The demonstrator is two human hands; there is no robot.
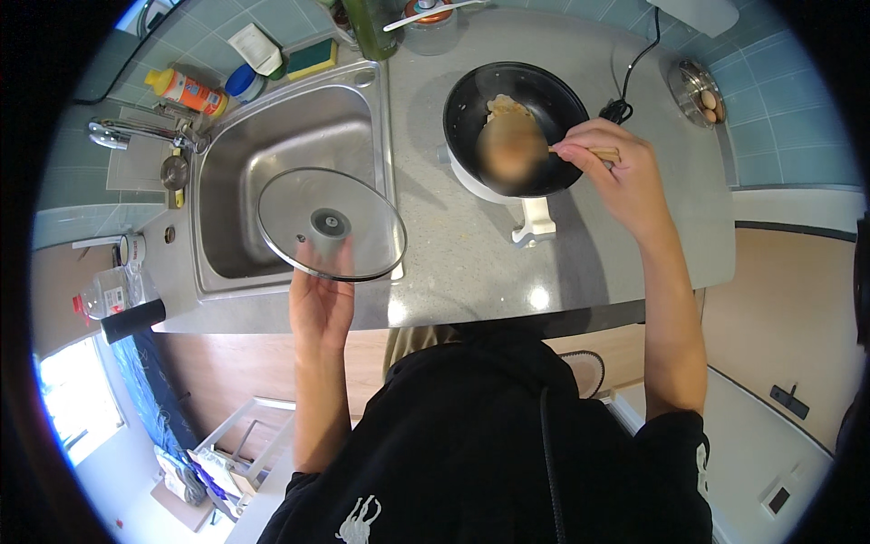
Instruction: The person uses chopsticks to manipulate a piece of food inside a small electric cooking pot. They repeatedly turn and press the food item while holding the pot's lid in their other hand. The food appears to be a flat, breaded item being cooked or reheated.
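My left hand (322, 292) holds a glass pot lid (367, 204) from beneath by its knob, over the sink's right front edge. A black electric pot (561, 102) on a white base stands on the counter, its white handle (535, 221) pointing towards me. Over the pot's right rim, my right hand (605, 160) grips a thin wooden utensil (601, 152), perhaps chopsticks. Pale yellowish food (506, 107) lies in the pot; a blurred patch hides the rest of it and the utensil's far end.
To the left is a steel sink (292, 129) with a faucet (129, 130). Bottles, a sponge (312, 60) and a glass jar (431, 34) line the back. A black cable (616, 109) lies right of the pot, and a metal bowl with eggs (693, 94) stands in the back right corner.
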